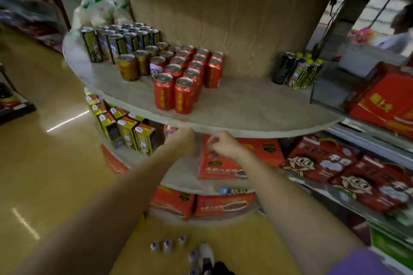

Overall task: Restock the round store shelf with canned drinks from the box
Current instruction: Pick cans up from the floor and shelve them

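Observation:
The round shelf has a pale top and a brown centre column. Several red cans stand in rows on it, the front two near the rim. Gold cans and tall dark cans stand to their left. My left hand and my right hand hang just below the shelf's front rim, both with fingers curled and nothing visible in them. A red box sits on the lower tier right behind my right hand.
A black can and yellow-capped cartons stand at the shelf's right. Yellow cartons fill the lower tier's left. Red gift boxes line the right-hand racks. Small bottles and my shoe are on the yellow floor. A person stands far right.

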Tool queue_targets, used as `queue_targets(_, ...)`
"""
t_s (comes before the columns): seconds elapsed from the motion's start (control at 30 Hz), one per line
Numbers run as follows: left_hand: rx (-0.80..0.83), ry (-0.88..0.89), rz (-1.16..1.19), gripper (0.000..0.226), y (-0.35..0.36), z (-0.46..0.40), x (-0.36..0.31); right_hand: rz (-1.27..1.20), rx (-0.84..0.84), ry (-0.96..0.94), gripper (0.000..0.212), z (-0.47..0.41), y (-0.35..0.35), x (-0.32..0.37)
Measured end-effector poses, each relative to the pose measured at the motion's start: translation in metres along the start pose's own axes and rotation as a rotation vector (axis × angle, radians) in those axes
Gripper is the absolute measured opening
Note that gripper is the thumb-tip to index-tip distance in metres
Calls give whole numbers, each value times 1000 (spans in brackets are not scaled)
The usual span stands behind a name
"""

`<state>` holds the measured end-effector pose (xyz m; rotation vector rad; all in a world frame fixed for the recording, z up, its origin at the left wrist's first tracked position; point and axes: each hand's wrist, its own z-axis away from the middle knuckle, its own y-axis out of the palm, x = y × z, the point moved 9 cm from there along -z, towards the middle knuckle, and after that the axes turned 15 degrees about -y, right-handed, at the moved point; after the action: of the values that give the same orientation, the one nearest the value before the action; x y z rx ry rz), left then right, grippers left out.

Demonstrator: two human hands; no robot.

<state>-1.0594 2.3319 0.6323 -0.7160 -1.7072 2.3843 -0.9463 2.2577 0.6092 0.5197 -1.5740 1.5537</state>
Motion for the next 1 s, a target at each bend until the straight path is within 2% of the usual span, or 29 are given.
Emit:
queue_targets(0.3, 112, -153, 127, 22, 76, 34, 139, 133, 134, -30, 20, -1, 148, -18)
queue_targets(0.37, 142, -243, 187, 20, 97, 45, 178, 184, 155, -66, 17, -2, 183, -17)
queue_targets(0.43, 153, -342, 276, 20, 119, 56, 217, 222, 229, -77, 4, 3, 222, -18)
queue_targets(0.5, 170, -441, 335, 18, 142, 71, 252, 224, 304, -65, 9, 7, 262, -26)
queue_targets(0.57, 173, -562, 375, 15, 167, 87, 286, 223, 400, -66, 3, 14, 302, -38)
queue_targets(0.63, 170, -692, 411, 18, 196, 104, 319, 243, 498, -57, 9, 22, 338, -54)
queue_targets(0.77, 262, -897, 487, 24, 266, 133, 364, 296, 654, -23, 8, 42, 396, -101)
queue_targets(0.87, 326, -1012, 563, 25, 329, 143, 381, 320, 733, 33, 12, 52, 433, -150)
queue_targets(1.0, 386, -1132, 629, 28, 443, 141, 386, 416, 801, 52, 5, 51, 478, -235)
